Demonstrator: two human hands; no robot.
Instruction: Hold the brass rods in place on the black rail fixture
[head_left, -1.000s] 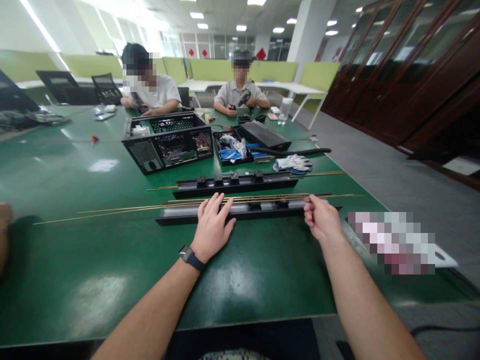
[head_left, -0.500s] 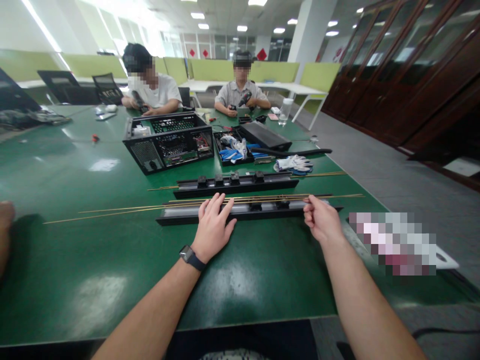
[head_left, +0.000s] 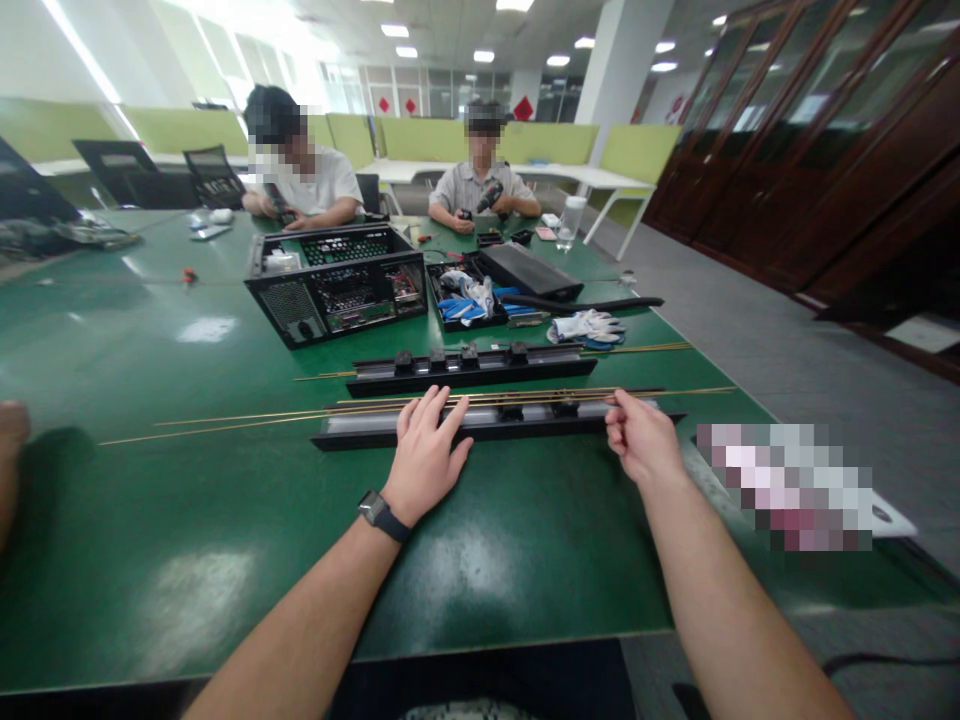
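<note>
Several thin brass-coloured rods [head_left: 187, 432] lie lengthwise along a long black channel [head_left: 525, 428] and stick out past its left end; one also reaches past its right end. My left hand [head_left: 429, 445] rests over the channel and rods with its fingers spread, a dark watch on the wrist. At the channel's right part, my right hand [head_left: 641, 432] is closed in a pinch on a rod. Two small black blocks [head_left: 565, 405] sit in the channel between my hands. Behind it lies a second black channel [head_left: 480, 380] with several black blocks and thin rods.
A black computer case [head_left: 337, 290] stands beyond the channels. Right of it are a tray [head_left: 450, 322] with blue-white gloves, a black box [head_left: 529, 268] and another pair of gloves [head_left: 587, 328]. Two people sit opposite; another person's hand [head_left: 11, 430] shows at the left edge.
One brass rod has slid a little to the right: its left tip is further in and its right tip further out. Both my hands look nearly the same.
</note>
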